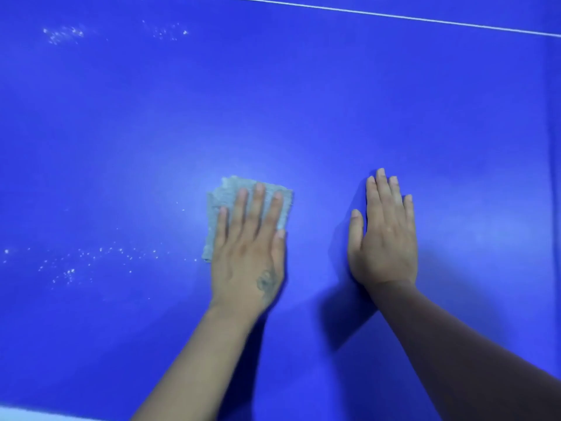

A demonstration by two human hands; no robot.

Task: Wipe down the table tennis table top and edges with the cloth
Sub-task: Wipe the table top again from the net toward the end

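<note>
Head view looks down on the left hand [247,253], flat with straight, slightly spread fingers pressing a folded grey cloth [226,197] against the blue table top [303,101]; nothing is pinched, only palm and fingers bear down on it. Cloth shows past the fingertips and along the little-finger side, the rest hidden under the palm. Just beside it, apart from the cloth, the right hand [384,238] rests flat on the bare surface, fingers straight and close together, holding nothing. Outward to the left lie white specks [88,262] near the cloth, and more specks [63,33] far up the table; a thin white line [394,16] crosses the far side. The cloth looks soft, light and limp, likely to bunch or slip from under the hand if pushed by one corner, so broad pressure over its middle seems the best hold. The hard table top looks smooth, so it should glide easily.
</note>
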